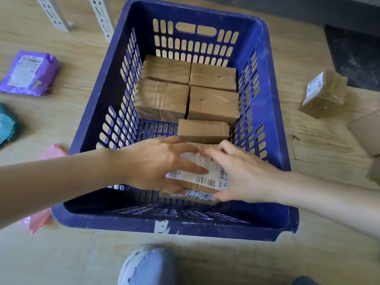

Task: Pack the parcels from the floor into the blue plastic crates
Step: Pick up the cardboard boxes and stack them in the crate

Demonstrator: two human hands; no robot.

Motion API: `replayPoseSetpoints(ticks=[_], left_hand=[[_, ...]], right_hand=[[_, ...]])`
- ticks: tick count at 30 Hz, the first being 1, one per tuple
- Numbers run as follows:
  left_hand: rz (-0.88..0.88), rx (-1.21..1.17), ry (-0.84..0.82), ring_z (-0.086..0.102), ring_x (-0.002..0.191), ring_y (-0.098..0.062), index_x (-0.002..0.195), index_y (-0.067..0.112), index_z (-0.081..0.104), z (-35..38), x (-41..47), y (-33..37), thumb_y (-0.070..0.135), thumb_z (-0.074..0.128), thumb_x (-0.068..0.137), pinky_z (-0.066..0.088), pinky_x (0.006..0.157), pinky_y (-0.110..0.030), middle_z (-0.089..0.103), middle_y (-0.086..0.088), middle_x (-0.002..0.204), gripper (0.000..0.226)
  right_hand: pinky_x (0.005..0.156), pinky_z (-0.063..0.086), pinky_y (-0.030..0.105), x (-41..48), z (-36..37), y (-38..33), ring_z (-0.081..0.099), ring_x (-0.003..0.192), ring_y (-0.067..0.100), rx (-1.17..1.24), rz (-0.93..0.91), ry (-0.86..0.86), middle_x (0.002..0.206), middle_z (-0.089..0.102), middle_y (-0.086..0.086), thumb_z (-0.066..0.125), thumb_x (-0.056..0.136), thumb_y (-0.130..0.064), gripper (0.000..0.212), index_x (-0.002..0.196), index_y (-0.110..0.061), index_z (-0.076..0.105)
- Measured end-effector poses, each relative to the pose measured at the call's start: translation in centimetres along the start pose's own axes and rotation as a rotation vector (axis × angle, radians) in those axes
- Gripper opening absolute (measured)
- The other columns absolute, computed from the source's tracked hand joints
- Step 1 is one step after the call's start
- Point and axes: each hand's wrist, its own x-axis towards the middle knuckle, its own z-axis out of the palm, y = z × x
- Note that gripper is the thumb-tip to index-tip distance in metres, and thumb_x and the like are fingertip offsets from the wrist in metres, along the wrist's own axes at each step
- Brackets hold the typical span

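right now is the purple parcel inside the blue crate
No, the purple parcel lies on the wooden floor to the left of the blue crate, outside its walls.

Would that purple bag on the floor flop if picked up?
The purple bag would probably sag, since its skin looks soft and wrinkled. Its glossy film may be slippery. Lying flat, it seems unlikely to roll.
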Motion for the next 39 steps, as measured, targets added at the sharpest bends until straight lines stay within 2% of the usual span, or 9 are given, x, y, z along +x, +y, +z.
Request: replayPoseSetpoints(ticks=[7,11,15,19,21,25,28,31,39], left_hand=[[0.101,0.048,-0.187,0.031,0.132,-0.019,0.142,0.051,0.021,1.5,1.0,0.7,0.054,0.053,0.086,0.042,0.102,-0.037,0.018,0.005,0.153,0.065],[0.224,0.177,-0.176,0.046,0.119,-0.028,0.142,0.045,0.027,2.3,1.8,0.3,0.054,0.058,0.083,0.053,0.089,-0.045,0.033,-0.006,0.146,0.068],[0.319,0.361,-0.193,0.055,0.103,-0.031,0.14,0.038,0.035,4.2,3.2,-0.2,0.052,0.063,0.079,0.055,0.078,-0.046,0.049,-0.01,0.131,0.068],[0.331,0.374,-0.134,0.058,0.088,-0.03,0.132,0.035,0.049,5.3,3.7,-0.5,0.054,0.062,0.073,0.055,0.065,-0.041,0.059,-0.01,0.115,0.063],[0.318,0.372,-0.18,0.055,0.1,-0.033,0.137,0.036,0.042,5.6,3.8,-0.9,0.056,0.059,0.076,0.055,0.073,-0.045,0.054,-0.015,0.126,0.066],[0.196,0.307,-0.306,0.025,0.135,-0.036,0.148,0.041,0.008,6.6,3.2,-1.3,0.054,0.054,0.085,0.041,0.101,-0.05,0.018,-0.02,0.151,0.08],[0.216,0.341,-0.198,0.048,0.117,-0.035,0.146,0.037,0.021,6.8,2.8,-1.3,0.055,0.066,0.075,0.054,0.083,-0.048,0.041,-0.025,0.136,0.086],[0.219,0.402,-0.14,0.056,0.106,-0.034,0.141,0.036,0.032,7.4,2.5,-1.7,0.06,0.071,0.065,0.058,0.071,-0.045,0.052,-0.024,0.125,0.089],[0.243,0.409,-0.021,0.059,0.1,-0.032,0.135,0.032,0.041,7.8,2.3,-1.2,0.062,0.068,0.063,0.057,0.073,-0.042,0.058,-0.021,0.115,0.083]], right_hand=[[0.073,0.045,0.029,0.2,1.7,-0.3,0.042,0.105,0.014,-0.159,0.024,-0.143,0.118,0.032,-0.003,0.079,0.067,-0.051,0.093,0.138,-0.019,0.028],[0.08,0.045,0.031,0.8,2.5,-0.2,0.044,0.116,0.021,-0.21,0.066,-0.205,0.13,0.032,0.004,0.08,0.07,-0.043,0.094,0.14,-0.013,0.025],[0.069,0.043,0.033,1.5,3.6,-0.1,0.05,0.098,0.022,-0.229,0.096,-0.219,0.118,0.041,0.006,0.068,0.083,-0.014,0.057,0.129,-0.012,0.034],[0.07,0.04,0.035,1.6,3.8,0.3,0.05,0.107,0.026,-0.293,0.076,-0.33,0.117,0.043,0.008,0.062,0.088,-0.017,0.053,0.134,-0.009,0.034],[0.069,0.04,0.035,1.5,3.7,0.4,0.05,0.108,0.026,-0.321,0.053,-0.39,0.117,0.044,0.008,0.06,0.09,-0.018,0.051,0.135,-0.01,0.037],[0.065,0.039,0.033,1.3,3.9,0.4,0.051,0.101,0.025,-0.291,0.021,-0.487,0.117,0.043,0.009,0.059,0.09,-0.02,0.053,0.138,-0.017,0.036],[0.071,0.044,0.036,1.5,3.8,0.5,0.049,0.108,0.028,-0.27,0.005,-0.496,0.125,0.04,0.011,0.058,0.091,-0.025,0.054,0.141,-0.019,0.036],[0.073,0.045,0.036,1.4,3.3,0.6,0.05,0.111,0.03,-0.28,-0.007,-0.527,0.133,0.039,0.011,0.055,0.093,-0.026,0.049,0.139,-0.021,0.04],[0.067,0.045,0.035,0.4,2.6,0.4,0.053,0.11,0.028,-0.356,-0.023,-0.554,0.134,0.041,0.006,0.051,0.095,-0.026,0.042,0.137,-0.021,0.045]])
